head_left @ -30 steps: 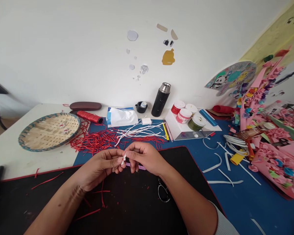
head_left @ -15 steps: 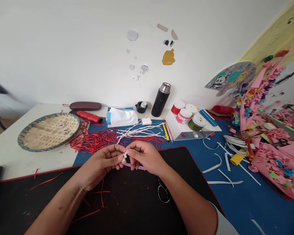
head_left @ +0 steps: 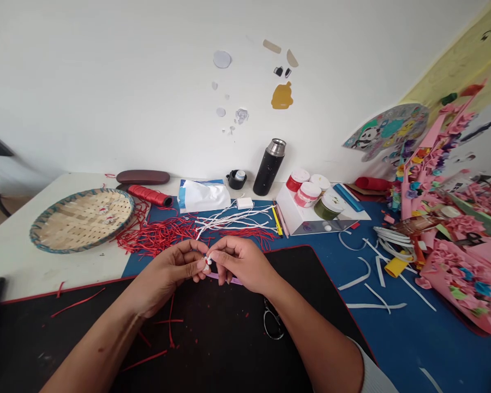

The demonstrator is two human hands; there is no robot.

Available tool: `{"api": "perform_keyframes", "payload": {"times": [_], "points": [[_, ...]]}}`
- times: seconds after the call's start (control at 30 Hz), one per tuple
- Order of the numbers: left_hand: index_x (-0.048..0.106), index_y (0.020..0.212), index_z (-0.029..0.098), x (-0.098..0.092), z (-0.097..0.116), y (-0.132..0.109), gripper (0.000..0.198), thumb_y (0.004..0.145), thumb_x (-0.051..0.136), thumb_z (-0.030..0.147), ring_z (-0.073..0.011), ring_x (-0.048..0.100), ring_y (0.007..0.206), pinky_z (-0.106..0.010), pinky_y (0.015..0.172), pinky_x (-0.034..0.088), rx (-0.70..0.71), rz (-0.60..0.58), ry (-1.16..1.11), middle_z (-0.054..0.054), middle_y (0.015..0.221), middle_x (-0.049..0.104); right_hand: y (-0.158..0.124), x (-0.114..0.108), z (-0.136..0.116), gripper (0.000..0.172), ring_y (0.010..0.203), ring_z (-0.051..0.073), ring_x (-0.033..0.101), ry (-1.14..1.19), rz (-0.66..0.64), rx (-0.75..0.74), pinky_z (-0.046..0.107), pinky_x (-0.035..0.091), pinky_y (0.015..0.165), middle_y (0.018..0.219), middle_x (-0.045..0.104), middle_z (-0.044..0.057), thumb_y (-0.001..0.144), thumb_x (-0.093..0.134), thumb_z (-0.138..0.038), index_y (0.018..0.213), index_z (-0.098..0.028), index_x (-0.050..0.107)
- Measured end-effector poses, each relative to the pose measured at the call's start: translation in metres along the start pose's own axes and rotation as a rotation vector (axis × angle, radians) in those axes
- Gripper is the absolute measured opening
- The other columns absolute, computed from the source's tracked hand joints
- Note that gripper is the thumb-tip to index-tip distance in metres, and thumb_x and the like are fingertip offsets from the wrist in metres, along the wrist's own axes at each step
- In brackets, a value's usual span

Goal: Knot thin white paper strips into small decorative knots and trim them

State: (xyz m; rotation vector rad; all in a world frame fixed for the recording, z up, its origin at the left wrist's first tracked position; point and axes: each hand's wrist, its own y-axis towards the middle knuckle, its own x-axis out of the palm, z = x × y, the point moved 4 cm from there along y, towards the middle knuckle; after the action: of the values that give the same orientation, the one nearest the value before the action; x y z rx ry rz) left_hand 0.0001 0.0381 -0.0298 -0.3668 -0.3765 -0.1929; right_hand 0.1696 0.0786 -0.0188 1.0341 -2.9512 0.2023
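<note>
Left hand [head_left: 167, 278] / right hand [head_left: 242, 265] | fingers [head_left: 221, 255] pinching white paper strip [head_left: 207, 263] | purple strip [head_left: 225, 278] just below | black mat [head_left: 229, 349] underneath | red paper shreds [head_left: 157, 237] beyond

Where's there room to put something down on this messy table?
Try the blue mat at the bottom right, below the white paper strips. The black desk mat also has room between the left forearm and right forearm. It's crowded around the pink paper flowers and the red paper strips beside the woven bamboo tray.
</note>
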Motion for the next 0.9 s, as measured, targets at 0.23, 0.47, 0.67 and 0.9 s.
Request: {"api": "perform_keyframes", "payload": {"times": [0.23, 0.47, 0.67, 0.9], "points": [[0.077, 0.101, 0.019, -0.002, -0.003, 0.000, 0.041, 0.071, 0.101, 0.034, -0.0146, 0.067, 0.072, -0.024, 0.066, 0.051, -0.027, -0.005, -0.071, -0.002, 0.078, 0.076, -0.001, 0.003, -0.001, 0.019, 0.050, 0.011, 0.061, -0.005, 0.014, -0.021, 0.022, 0.047, 0.052, 0.060, 0.064, -0.005, 0.099, 0.066, -0.037, 0.097, -0.019, 0.067], [0.079, 0.097, 0.018, 0.000, -0.004, 0.000, 0.039, 0.069, 0.103, 0.029, -0.0130, 0.068, 0.069, -0.021, 0.064, 0.053, -0.038, -0.015, -0.136, -0.002, 0.078, 0.078, -0.005, 0.003, -0.007, 0.016, 0.054, 0.011, 0.062, -0.175, 0.082, -0.160, 0.024, 0.049, 0.058, 0.064, 0.066, -0.004, 0.102, 0.064, -0.034, 0.096, -0.019, 0.068], [0.080, 0.096, 0.017, 0.002, -0.004, 0.000, 0.040, 0.066, 0.104, 0.026, -0.0115, 0.066, 0.066, -0.019, 0.062, 0.052, -0.056, 0.002, -0.194, -0.002, 0.076, 0.076, -0.007, 0.004, -0.010, 0.015, 0.061, 0.013, 0.065, -0.382, 0.156, -0.296, 0.025, 0.048, 0.063, 0.073, 0.072, -0.001, 0.103, 0.061, -0.032, 0.098, -0.021, 0.069], [0.079, 0.096, 0.017, 0.003, -0.005, 0.001, 0.042, 0.065, 0.105, 0.028, -0.0119, 0.067, 0.067, -0.019, 0.062, 0.052, -0.048, 0.028, -0.186, -0.002, 0.076, 0.076, -0.006, 0.002, -0.006, 0.014, 0.065, 0.014, 0.066, -0.417, 0.194, -0.317, 0.025, 0.048, 0.063, 0.080, 0.073, 0.000, 0.103, 0.061, -0.032, 0.099, -0.021, 0.069]]}}
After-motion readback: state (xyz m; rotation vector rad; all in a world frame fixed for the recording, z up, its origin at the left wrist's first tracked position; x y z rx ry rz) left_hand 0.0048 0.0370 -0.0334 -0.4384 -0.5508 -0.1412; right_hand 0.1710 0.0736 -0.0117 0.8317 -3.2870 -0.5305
